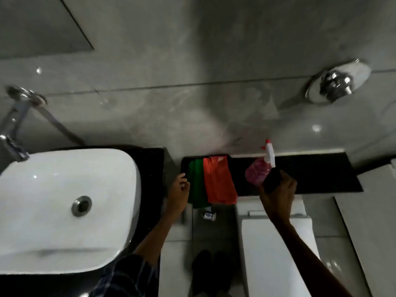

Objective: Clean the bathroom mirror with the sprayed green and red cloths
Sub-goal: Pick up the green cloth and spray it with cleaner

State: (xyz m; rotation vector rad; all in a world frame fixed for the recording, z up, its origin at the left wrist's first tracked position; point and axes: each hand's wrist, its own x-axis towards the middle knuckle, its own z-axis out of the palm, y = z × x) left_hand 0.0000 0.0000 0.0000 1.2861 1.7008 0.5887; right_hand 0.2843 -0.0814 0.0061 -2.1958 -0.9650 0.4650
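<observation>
A green cloth (198,185) and a red cloth (218,182) lie side by side on a black ledge (310,174), both hanging over its front edge. My left hand (179,189) rests at the green cloth's left edge, fingers loosely curled, touching or nearly touching it. My right hand (277,192) holds a pink spray bottle (258,170) with a white and red trigger head, tilted, to the right of the red cloth. A corner of the mirror (40,24) shows at the top left.
A white basin (62,211) sits on a black counter at the left, with a chrome tap (15,133) above it. A white toilet (276,249) stands below the ledge, a chrome flush button (336,83) on the grey wall. My feet (212,273) stand on the floor.
</observation>
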